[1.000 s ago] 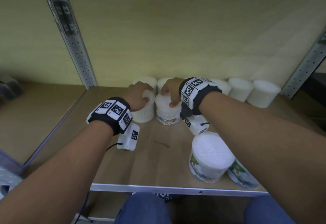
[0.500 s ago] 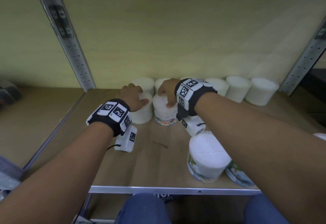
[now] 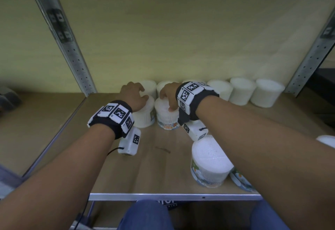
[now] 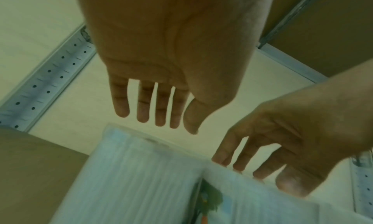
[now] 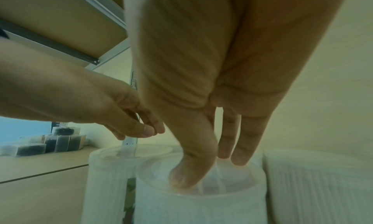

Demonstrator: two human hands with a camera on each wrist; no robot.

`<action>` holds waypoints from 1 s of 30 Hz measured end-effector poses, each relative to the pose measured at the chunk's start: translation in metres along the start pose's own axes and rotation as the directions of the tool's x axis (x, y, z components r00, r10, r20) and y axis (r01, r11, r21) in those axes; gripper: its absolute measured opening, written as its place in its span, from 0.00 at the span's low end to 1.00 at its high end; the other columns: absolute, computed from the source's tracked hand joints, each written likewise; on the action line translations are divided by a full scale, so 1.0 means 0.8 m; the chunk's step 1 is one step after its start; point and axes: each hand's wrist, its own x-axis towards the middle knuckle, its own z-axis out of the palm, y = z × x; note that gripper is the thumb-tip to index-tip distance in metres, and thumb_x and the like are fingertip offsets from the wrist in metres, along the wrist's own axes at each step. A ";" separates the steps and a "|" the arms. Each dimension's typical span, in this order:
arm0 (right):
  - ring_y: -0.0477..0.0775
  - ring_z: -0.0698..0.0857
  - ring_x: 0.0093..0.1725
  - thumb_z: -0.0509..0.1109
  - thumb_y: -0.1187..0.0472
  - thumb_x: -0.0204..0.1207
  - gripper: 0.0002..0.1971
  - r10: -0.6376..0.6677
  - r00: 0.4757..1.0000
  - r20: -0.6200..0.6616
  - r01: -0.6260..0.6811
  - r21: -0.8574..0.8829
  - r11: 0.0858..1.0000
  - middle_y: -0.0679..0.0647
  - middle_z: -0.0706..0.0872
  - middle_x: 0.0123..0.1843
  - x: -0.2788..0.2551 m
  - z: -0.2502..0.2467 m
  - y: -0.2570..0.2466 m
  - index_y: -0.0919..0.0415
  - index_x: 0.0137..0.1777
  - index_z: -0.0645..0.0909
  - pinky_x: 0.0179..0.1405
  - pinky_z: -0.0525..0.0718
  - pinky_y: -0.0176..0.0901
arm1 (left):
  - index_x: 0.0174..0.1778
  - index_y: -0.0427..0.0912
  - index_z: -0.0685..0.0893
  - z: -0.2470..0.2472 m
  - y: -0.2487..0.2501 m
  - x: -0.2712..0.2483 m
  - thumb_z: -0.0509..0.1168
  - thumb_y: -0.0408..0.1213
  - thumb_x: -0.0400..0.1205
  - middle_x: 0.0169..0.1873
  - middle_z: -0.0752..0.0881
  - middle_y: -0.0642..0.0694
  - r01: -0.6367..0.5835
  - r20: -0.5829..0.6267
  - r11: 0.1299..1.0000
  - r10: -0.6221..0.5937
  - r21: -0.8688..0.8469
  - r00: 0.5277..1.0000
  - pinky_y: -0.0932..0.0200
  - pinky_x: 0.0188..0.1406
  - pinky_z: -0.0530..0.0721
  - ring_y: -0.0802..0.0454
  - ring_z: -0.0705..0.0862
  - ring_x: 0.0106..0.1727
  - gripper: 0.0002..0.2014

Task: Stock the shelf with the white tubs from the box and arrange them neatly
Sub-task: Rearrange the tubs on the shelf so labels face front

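Two white tubs stand side by side in front of the back row of tubs [image 3: 243,90] on the wooden shelf [image 3: 112,157]. My left hand [image 3: 134,97] hovers just above the left tub [image 3: 145,119], fingers straight and apart from it, as the left wrist view shows: left hand [image 4: 157,114], left tub [image 4: 131,171]. My right hand [image 3: 168,95] rests on the lid of the right tub [image 3: 167,119], marked "cotton buds". In the right wrist view the right hand [image 5: 212,160] presses its thumb and fingertips on that tub [image 5: 191,203].
A larger-looking tub [image 3: 208,161] stands near the shelf's front edge at the right, with another tub [image 3: 239,179] lying beside it under my right forearm. Perforated metal uprights [image 3: 72,52] frame the bay. Dark packets [image 5: 50,144] sit on the neighbouring shelf to the left.
Both hands have shifted slightly toward the back row along with the two tubs. My left hand's fingers have lifted off the top of the left tub.
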 end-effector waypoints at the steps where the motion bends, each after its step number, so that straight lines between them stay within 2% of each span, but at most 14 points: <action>1: 0.55 0.80 0.66 0.85 0.43 0.46 0.41 -0.016 1.000 0.014 0.016 0.000 1.000 0.48 0.81 0.69 0.009 0.003 0.002 0.45 0.66 0.82 0.67 0.79 0.59 | 0.69 0.40 0.76 0.003 0.001 0.000 0.64 0.48 0.82 0.69 0.74 0.38 0.017 0.008 0.998 -0.017 0.054 1.000 0.48 0.69 0.75 0.39 0.74 0.70 0.23; 3: 0.54 0.80 0.67 0.84 0.45 0.53 0.38 -0.035 0.999 0.021 0.035 -0.014 0.999 0.49 0.82 0.69 0.014 0.005 0.005 0.48 0.67 0.82 0.69 0.78 0.54 | 0.70 0.40 0.75 0.009 0.002 -0.001 0.62 0.53 0.81 0.69 0.73 0.37 0.029 0.039 0.985 -0.036 0.168 0.999 0.45 0.69 0.75 0.38 0.72 0.71 0.26; 4: 0.54 0.79 0.68 0.83 0.45 0.57 0.36 -0.069 0.997 0.022 0.070 -0.027 0.997 0.49 0.82 0.69 -0.015 -0.002 -0.001 0.50 0.68 0.81 0.69 0.77 0.51 | 0.70 0.40 0.75 0.011 0.002 -0.002 0.61 0.54 0.81 0.68 0.73 0.36 0.028 0.044 0.978 -0.038 0.209 0.998 0.44 0.68 0.75 0.38 0.72 0.70 0.27; 8: 0.54 0.79 0.69 0.83 0.45 0.58 0.37 -0.095 0.995 -0.012 0.093 -0.109 0.990 0.50 0.80 0.70 -0.019 -0.001 0.004 0.51 0.69 0.81 0.69 0.78 0.51 | 0.71 0.40 0.74 0.009 0.004 -0.001 0.61 0.54 0.82 0.69 0.72 0.36 -0.003 0.078 0.966 -0.017 0.258 0.997 0.44 0.69 0.74 0.37 0.71 0.71 0.27; 12: 0.52 0.80 0.67 0.81 0.46 0.62 0.33 -0.127 0.992 -0.023 0.123 -0.111 0.986 0.49 0.83 0.69 -0.025 -0.001 0.005 0.53 0.69 0.82 0.65 0.78 0.42 | 0.77 0.41 0.69 -0.002 0.007 0.001 0.62 0.48 0.83 0.75 0.68 0.39 -0.051 0.194 0.974 0.007 0.222 0.981 0.48 0.72 0.71 0.39 0.69 0.75 0.27; 18: 0.53 0.79 0.69 0.80 0.48 0.65 0.33 -0.107 0.994 -0.037 0.107 0.014 0.994 0.53 0.81 0.70 -0.039 -0.001 0.002 0.57 0.70 0.80 0.67 0.76 0.42 | 0.78 0.44 0.67 -0.011 0.004 0.003 0.62 0.31 0.82 0.79 0.67 0.43 -0.131 0.317 0.979 0.076 0.157 0.945 0.54 0.72 0.70 0.44 0.69 0.78 0.27; 21: 0.52 0.80 0.69 0.79 0.50 0.68 0.31 -0.155 0.987 -0.044 0.157 0.048 0.986 0.54 0.82 0.70 -0.042 0.002 0.003 0.59 0.70 0.80 0.66 0.76 0.39 | 0.77 0.45 0.69 -0.015 0.003 0.003 0.59 0.25 0.81 0.78 0.67 0.43 -0.108 0.309 0.989 0.073 0.098 0.948 0.54 0.70 0.71 0.43 0.68 0.78 0.27; 23: 0.53 0.79 0.71 0.81 0.51 0.66 0.32 -0.125 0.988 -0.094 0.130 0.055 0.990 0.51 0.81 0.71 -0.051 0.002 0.003 0.55 0.71 0.80 0.69 0.78 0.44 | 0.75 0.42 0.71 -0.012 0.004 0.003 0.59 0.27 0.82 0.76 0.68 0.40 -0.044 0.220 0.997 0.029 0.062 0.975 0.54 0.70 0.71 0.42 0.69 0.76 0.24; 25: 0.57 0.79 0.71 0.80 0.57 0.68 0.31 -0.101 0.975 -0.197 0.119 0.079 0.990 0.54 0.80 0.70 -0.063 0.003 0.005 0.57 0.72 0.78 0.68 0.79 0.47 | 0.74 0.39 0.72 -0.007 0.005 0.002 0.61 0.35 0.83 0.73 0.70 0.37 -0.004 0.124 0.997 -0.006 0.080 0.992 0.51 0.70 0.72 0.39 0.71 0.73 0.22; 27: 0.59 0.80 0.70 0.77 0.62 0.71 0.29 -0.082 0.959 -0.271 0.119 0.122 0.985 0.58 0.80 0.71 -0.078 0.003 0.005 0.59 0.72 0.76 0.65 0.79 0.46 | 0.73 0.37 0.72 -0.001 0.005 0.000 0.62 0.45 0.84 0.72 0.70 0.35 0.027 0.095 0.990 -0.040 0.138 0.995 0.49 0.71 0.72 0.38 0.71 0.73 0.24; 30: 0.60 0.80 0.70 0.77 0.63 0.72 0.28 -0.091 0.953 -0.288 0.140 0.158 0.977 0.59 0.80 0.71 -0.091 0.002 0.004 0.60 0.73 0.76 0.64 0.79 0.46 | 0.72 0.36 0.73 0.006 0.005 -0.002 0.60 0.51 0.83 0.71 0.71 0.34 0.020 0.087 0.976 -0.040 0.218 0.995 0.49 0.69 0.71 0.37 0.71 0.72 0.27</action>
